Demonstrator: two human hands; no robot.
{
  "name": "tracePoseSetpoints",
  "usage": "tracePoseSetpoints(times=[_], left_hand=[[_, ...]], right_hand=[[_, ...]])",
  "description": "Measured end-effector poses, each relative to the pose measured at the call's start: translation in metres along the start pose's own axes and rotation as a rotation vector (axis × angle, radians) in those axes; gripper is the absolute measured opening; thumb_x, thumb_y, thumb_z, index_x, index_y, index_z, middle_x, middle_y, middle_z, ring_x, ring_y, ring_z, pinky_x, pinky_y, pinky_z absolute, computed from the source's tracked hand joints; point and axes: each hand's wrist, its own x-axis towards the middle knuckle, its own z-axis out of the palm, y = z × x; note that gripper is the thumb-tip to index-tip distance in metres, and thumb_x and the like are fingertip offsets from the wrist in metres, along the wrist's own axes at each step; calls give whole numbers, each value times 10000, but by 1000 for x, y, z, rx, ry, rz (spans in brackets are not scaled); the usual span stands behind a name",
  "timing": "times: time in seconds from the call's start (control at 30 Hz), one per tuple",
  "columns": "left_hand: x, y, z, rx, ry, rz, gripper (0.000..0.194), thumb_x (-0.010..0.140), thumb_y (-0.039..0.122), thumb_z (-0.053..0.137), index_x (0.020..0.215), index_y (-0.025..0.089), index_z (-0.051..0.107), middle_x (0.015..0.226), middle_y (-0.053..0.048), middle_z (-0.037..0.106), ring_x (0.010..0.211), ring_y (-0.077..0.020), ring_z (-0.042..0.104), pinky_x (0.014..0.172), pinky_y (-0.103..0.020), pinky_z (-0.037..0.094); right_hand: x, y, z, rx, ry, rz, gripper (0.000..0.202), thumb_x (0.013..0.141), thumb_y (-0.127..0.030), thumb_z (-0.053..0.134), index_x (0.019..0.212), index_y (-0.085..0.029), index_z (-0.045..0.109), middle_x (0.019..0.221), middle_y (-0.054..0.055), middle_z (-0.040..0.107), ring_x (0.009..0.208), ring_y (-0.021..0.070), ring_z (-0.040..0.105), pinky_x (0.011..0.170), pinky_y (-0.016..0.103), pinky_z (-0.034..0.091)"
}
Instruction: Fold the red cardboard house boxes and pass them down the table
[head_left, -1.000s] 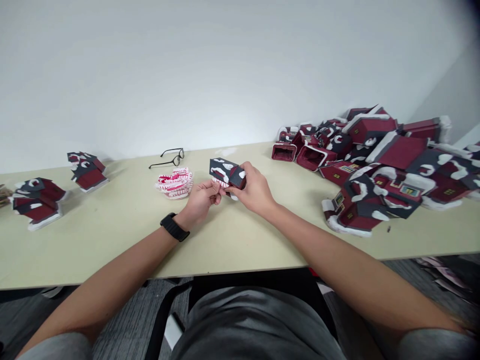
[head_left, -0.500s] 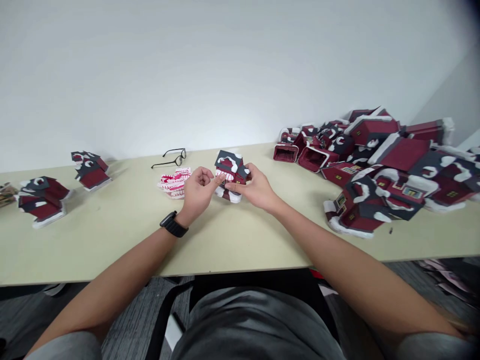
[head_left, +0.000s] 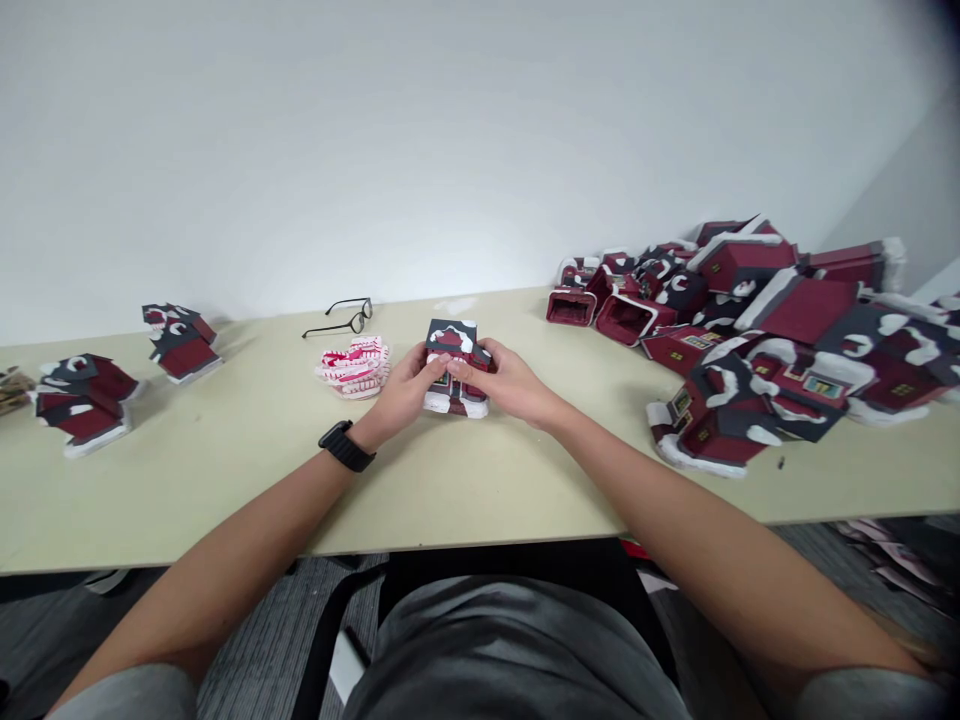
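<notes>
A small dark-red model house [head_left: 456, 404] with a grey roof and white snow trim stands upright in the middle of the table. My left hand [head_left: 409, 388] is closed around its left side, the thumb pressed on the front. Around the right side wraps my right hand [head_left: 514, 384], its thumb also on the front wall. Both thumbs cover part of the facade, so I cannot see what lies under them. Just left of my left hand lies a bundle of red-and-white striped pieces [head_left: 354, 368] in what looks like clear plastic.
Black-framed glasses [head_left: 352, 318] lie near the wall behind the striped bundle. Two similar houses, a nearer one [head_left: 82, 395] and a farther one [head_left: 182, 345], stand at the left. A large heap of houses [head_left: 772, 320] fills the right side. The table's front edge [head_left: 480, 543] runs before my lap.
The house has turned upright with its front towards me and come down slightly. My left hand has moved from the striped strip at its front to grip its left side.
</notes>
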Motion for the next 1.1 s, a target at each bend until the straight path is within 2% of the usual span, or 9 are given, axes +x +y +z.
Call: tracePoseSetpoints(times=[0.17,0.27,0.5,0.63,0.7,0.77,0.93,1.03,1.1], left_hand=[[-2,13,4,-10,6,-4,381,942,467,651,1182,171,646,1207,-90,711,1082,-227,645,904,-312,512],[-3,19,5,1,-5,42,438,904,480,712,1194,164,623,1211,-107,707,1067,-229,654,901,-319,517],[-2,12,5,-31,-13,60,458,885,456,743,1205,160,601,1226,-121,698,1102,-243,653,956,-357,517],[-3,6,5,-30,69,62,469,904,399,703,1297,193,552,1362,-123,626,1238,-252,604,1036,-370,490],[-5,8,4,77,137,130,533,925,396,675,1395,221,494,1479,-130,542,1346,-259,535,1077,-375,467],[-7,13,5,277,146,197,549,943,417,658,1429,227,488,1499,-134,526,1366,-276,511,1108,-406,438],[-11,31,8,719,37,255,415,928,415,669,1286,211,615,1301,-123,653,1201,-326,560,1062,-464,413],[-16,41,1,803,-42,247,271,950,341,607,1178,203,654,1203,-120,681,1126,-317,583,998,-453,440],[-23,47,-11,825,-103,240,214,957,313,582,1117,206,675,1143,-117,697,1082,-305,603,979,-452,452]], right_hand=[[1,4,-2,36,-25,-9,536,830,-542,793,1197,-200,605,1212,87,732,1068,224,696,933,374,566],[3,6,-3,66,-34,-38,537,810,-495,815,1201,-201,594,1210,86,732,1078,227,694,948,385,561],[4,7,-3,120,-21,-39,470,759,-439,821,1100,-202,602,1097,59,738,999,221,688,874,367,559],[4,8,2,10,70,-34,552,738,-534,823,1125,-209,602,1138,64,732,1009,228,683,872,369,538],[4,9,4,-119,133,-30,578,707,-568,833,1100,-215,598,1095,57,735,972,238,679,823,366,526],[3,9,6,-264,145,-47,553,685,-563,841,1037,-218,589,1004,42,731,895,238,667,759,352,503],[3,15,7,-391,27,-114,436,714,-386,804,1033,-210,564,952,29,708,830,214,641,714,323,482],[2,18,8,-225,-138,-120,461,736,-379,805,1101,-215,575,1103,47,708,946,211,666,791,331,527],[0,18,10,-113,-222,-137,531,757,-406,817,1191,-225,570,1269,76,673,1106,222,656,887,353,546]])
